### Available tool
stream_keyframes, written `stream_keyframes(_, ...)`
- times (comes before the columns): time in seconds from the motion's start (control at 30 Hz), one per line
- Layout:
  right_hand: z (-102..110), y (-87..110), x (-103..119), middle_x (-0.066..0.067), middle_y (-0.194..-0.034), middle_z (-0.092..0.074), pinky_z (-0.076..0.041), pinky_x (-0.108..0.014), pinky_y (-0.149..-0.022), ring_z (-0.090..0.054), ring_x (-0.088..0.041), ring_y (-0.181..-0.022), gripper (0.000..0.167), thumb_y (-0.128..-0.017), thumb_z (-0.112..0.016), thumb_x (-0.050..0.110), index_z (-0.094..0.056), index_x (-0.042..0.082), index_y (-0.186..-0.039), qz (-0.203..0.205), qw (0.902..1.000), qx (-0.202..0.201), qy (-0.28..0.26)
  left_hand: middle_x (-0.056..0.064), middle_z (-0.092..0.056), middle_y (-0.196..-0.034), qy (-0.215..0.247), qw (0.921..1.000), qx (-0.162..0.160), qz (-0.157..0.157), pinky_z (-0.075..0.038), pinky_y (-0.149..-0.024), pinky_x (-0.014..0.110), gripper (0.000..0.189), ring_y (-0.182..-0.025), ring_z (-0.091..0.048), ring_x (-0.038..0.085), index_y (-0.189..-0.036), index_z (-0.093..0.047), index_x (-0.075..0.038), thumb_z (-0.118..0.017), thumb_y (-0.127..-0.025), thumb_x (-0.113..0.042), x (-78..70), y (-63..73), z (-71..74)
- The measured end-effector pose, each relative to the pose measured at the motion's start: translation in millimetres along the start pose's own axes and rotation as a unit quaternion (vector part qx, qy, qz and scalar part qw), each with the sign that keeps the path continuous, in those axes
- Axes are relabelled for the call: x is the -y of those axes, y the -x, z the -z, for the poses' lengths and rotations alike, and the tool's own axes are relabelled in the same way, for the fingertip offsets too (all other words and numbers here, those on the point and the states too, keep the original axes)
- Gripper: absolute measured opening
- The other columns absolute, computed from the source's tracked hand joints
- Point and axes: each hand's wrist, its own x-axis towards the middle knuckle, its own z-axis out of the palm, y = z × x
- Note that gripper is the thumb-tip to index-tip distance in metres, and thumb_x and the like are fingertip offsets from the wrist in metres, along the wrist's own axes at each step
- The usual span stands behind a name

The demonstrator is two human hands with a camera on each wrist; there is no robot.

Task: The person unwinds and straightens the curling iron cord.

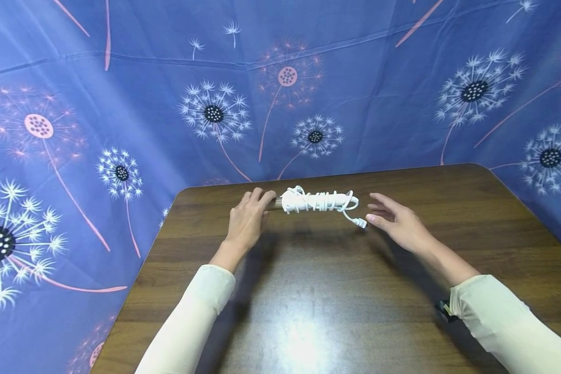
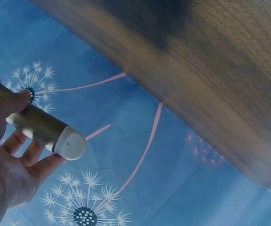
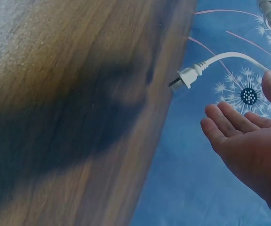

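A white-and-bronze hair iron (image 1: 320, 201) is held level above the far part of the table, its white cord wound round the white handle. My left hand (image 1: 248, 218) grips the bronze barrel (image 2: 46, 126) at the left end, thumb on one side and fingers on the other; a white cap (image 2: 71, 143) shows at the tip. From the right end hangs the cord's loose end with a two-pin plug (image 3: 187, 76). My right hand (image 1: 399, 223) is just right of the plug, apart from it, fingers spread and holding nothing.
Beneath both hands lies a brown wood-grain table (image 1: 336, 291) with rounded far corners. A blue cloth (image 1: 378, 119) printed with dandelions hangs behind it and along its left side. A dark object (image 1: 446, 310) sits under the right wrist by the sleeve.
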Motion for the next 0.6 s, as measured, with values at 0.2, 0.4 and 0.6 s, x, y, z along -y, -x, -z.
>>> stream_keyframes(0.2, -5.2, -3.7, 3.1, -0.026, -0.127, -0.058, -0.041, -0.008, -0.085, -0.057, -0.039, -0.116, 0.061, -0.093, -0.064, 0.017, -0.037, 0.003, -0.146, 0.004, 0.9992, 0.014, -0.037, 0.003, -0.058, -0.104, 0.002, 1.0000, -0.003, -0.004, -0.051, -0.049, 0.045, 0.049, -0.094, -0.060, 0.026, -0.116, -0.057, -0.022, -0.079, -0.075, -0.004, -3.6, 0.3, 0.3)
stream_keyframes(0.4, -10.5, -8.9, 3.2, -0.026, -0.126, -0.058, -0.043, -0.007, -0.081, -0.057, -0.040, -0.115, 0.062, -0.091, -0.066, 0.011, -0.038, 0.000, -0.144, 0.009, 0.9979, 0.015, -0.062, 0.002, -0.057, -0.105, 0.007, 0.9999, -0.004, -0.007, -0.051, -0.049, 0.044, 0.049, -0.094, -0.059, 0.026, -0.115, -0.057, -0.022, -0.077, -0.076, -0.003, -8.3, -0.1, 2.0)
stream_keyframes(0.6, -15.7, -14.0, 2.3, -0.026, -0.118, -0.062, -0.050, -0.014, -0.075, -0.065, -0.018, -0.101, 0.057, -0.090, -0.067, 0.009, -0.043, -0.002, -0.140, 0.009, 0.9975, 0.014, -0.068, 0.002, -0.057, -0.106, 0.011, 0.9998, -0.013, -0.011, -0.050, -0.047, 0.043, 0.049, -0.094, -0.059, 0.026, -0.116, -0.057, -0.022, -0.076, -0.076, -0.002, -12.9, -0.5, 4.1)
